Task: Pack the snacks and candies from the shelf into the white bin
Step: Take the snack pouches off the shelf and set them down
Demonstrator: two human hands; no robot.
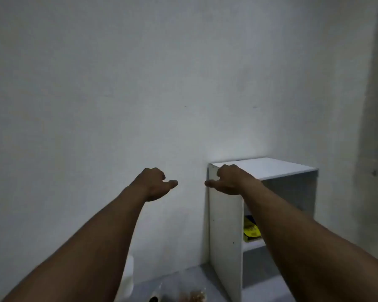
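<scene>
Hands hang in mid-air at the ends of two outstretched bare arms, backs turned up. The left hand (pixel 153 184) has its fingers curled under the palm and its thumb stuck out to the right; it holds nothing and touches nothing. The right hand (pixel 229 181) mirrors it, fingers folded under and thumb pointing left, the two thumbs close but apart. It overlaps the top front corner of the white shelf unit (pixel 225 227), and whether it touches the unit cannot be told.

A yellow snack packet (pixel 251 231) stands on the unit's middle shelf, partly hidden by the right forearm. On the grey surface below, clear bags of brownish snacks (pixel 193 290) lie blurred at the bottom edge, beside the edge of a white container (pixel 129 277) showing past the left forearm.
</scene>
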